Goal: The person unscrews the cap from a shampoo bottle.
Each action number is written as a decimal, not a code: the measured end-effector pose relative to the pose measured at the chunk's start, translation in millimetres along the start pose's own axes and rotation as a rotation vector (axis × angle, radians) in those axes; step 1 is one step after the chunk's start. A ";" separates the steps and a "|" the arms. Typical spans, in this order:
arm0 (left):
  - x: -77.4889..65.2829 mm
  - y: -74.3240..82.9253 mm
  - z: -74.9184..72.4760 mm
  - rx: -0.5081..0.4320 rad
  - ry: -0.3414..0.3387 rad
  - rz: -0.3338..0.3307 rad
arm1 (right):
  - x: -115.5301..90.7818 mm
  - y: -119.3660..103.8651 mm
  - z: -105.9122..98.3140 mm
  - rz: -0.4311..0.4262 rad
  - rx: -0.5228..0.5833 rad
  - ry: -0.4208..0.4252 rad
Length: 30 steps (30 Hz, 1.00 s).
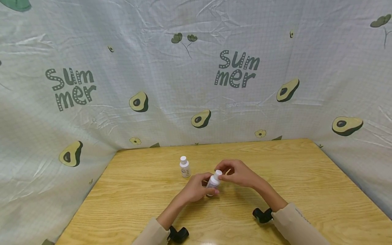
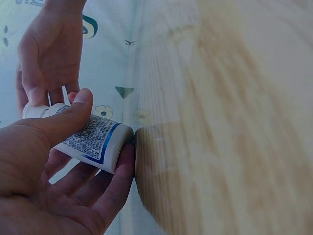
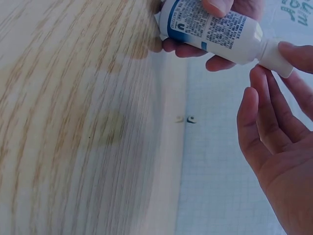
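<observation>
A small white bottle [image 1: 213,182] with a printed, blue-edged label leans to the right above the table, its base near the wood. My left hand [image 1: 196,188] grips its body, with the thumb across the label in the left wrist view. At the top, my right hand [image 1: 239,173] pinches the white cap [image 3: 275,58] between thumb and fingertips. The cap sits on the bottle's neck. Behind and to the left, a second white bottle [image 1: 185,167] stands upright with its cap on, untouched by either hand.
A light wooden table [image 1: 137,190] lies under both hands. A pale cloth [image 1: 171,85] printed with avocados and "summer" hangs behind the table and along its sides. Black devices [image 1: 179,234] are strapped at both wrists, near the beige sleeves.
</observation>
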State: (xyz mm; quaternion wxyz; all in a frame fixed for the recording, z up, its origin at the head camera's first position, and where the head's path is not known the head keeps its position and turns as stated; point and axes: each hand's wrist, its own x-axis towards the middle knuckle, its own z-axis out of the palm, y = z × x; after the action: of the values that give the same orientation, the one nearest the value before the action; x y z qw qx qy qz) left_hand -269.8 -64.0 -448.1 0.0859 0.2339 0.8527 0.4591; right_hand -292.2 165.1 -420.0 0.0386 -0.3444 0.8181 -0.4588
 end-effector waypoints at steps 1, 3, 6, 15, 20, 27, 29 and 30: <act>-0.3 -0.5 0.1 0.002 0.001 0.002 | -0.2 -0.6 0.2 -0.003 0.003 -0.004; -0.9 -1.5 0.1 0.005 0.004 0.007 | -0.6 -2.0 0.5 -0.006 0.009 -0.008; -1.9 -3.0 -0.1 0.007 0.006 0.014 | -0.8 -4.0 1.2 0.003 0.010 0.000; -5.0 -4.3 -0.1 -0.003 0.003 0.040 | -2.1 -2.6 6.2 0.030 -0.009 0.050; -7.0 -3.9 -0.5 0.002 0.000 0.040 | -3.7 -3.7 8.9 0.026 -0.001 0.047; -10.4 -3.4 -2.1 0.008 -0.013 0.032 | -5.0 -7.2 11.0 0.018 -0.006 0.029; -11.0 -3.6 -2.3 0.006 -0.016 0.034 | -5.5 -8.5 11.3 0.014 -0.008 0.026; -11.2 -3.8 -2.3 0.006 -0.016 0.035 | -5.8 -9.0 11.5 0.014 -0.008 0.026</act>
State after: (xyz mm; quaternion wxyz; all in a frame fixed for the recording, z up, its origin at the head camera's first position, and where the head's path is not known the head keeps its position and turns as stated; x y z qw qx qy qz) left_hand -261.9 -72.8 -450.7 0.0841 0.2530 0.8492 0.4559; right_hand -278.7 157.1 -421.1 0.0300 -0.3328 0.8229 -0.4595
